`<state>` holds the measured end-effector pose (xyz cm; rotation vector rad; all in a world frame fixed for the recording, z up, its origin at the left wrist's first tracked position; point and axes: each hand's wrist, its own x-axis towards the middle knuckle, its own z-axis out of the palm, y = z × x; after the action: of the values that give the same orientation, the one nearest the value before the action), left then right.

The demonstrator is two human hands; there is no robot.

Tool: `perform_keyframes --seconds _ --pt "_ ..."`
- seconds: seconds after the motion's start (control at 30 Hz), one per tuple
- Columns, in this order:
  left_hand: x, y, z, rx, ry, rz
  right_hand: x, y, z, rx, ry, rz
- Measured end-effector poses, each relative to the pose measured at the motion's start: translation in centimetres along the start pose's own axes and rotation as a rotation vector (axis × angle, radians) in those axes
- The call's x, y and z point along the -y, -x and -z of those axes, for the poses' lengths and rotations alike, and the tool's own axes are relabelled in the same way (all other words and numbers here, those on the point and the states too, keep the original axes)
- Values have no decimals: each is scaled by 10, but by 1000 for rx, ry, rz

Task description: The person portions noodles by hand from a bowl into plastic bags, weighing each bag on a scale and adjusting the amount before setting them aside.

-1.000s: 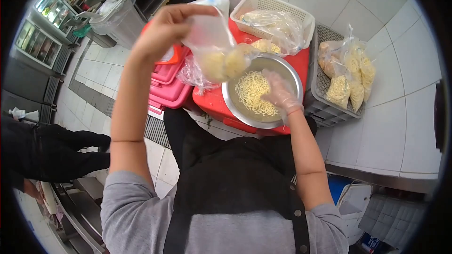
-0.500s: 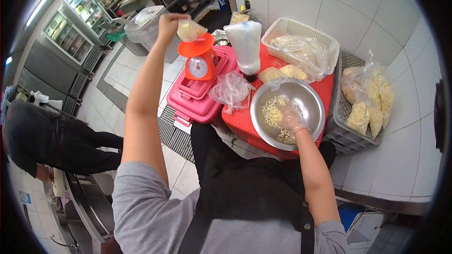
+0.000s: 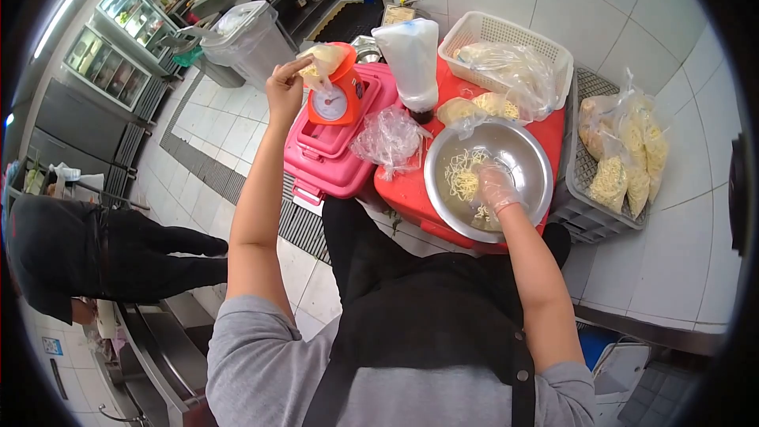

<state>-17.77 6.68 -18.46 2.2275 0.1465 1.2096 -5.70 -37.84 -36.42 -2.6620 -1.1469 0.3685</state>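
My left hand (image 3: 285, 88) is bare and raised beside an orange dial scale (image 3: 335, 103), its index finger stretched toward a small clear bag of pale noodles (image 3: 322, 57). That bag lies on the tilted-looking scale pan, its loose end hanging over the edge by my fingertips. I cannot make out a grip on it. My right hand (image 3: 498, 190), in a clear plastic glove, is inside a steel bowl (image 3: 540, 182), fingers curled against loose yellow noodles (image 3: 464, 175). The scale stands on a pink lidded box (image 3: 320, 160).
A red surface (image 3: 405, 194) carries the bowl, a crumpled clear bag (image 3: 389, 141), a bag-covered upright container (image 3: 411, 63) and a white basket (image 3: 506, 25). Filled noodle bags (image 3: 628, 158) sit on a grey crate at right. A person in black (image 3: 63, 249) bends at far left.
My left hand has come down from above the scale to its near left side, and the small bag now rests on the pan. My right hand stays among the noodles.
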Motion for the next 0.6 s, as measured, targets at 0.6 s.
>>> perform_keyframes --seconds 0.6 --pt "9 2 -17 -30 -305 -195 -5 31 62 -169 -199 -45"
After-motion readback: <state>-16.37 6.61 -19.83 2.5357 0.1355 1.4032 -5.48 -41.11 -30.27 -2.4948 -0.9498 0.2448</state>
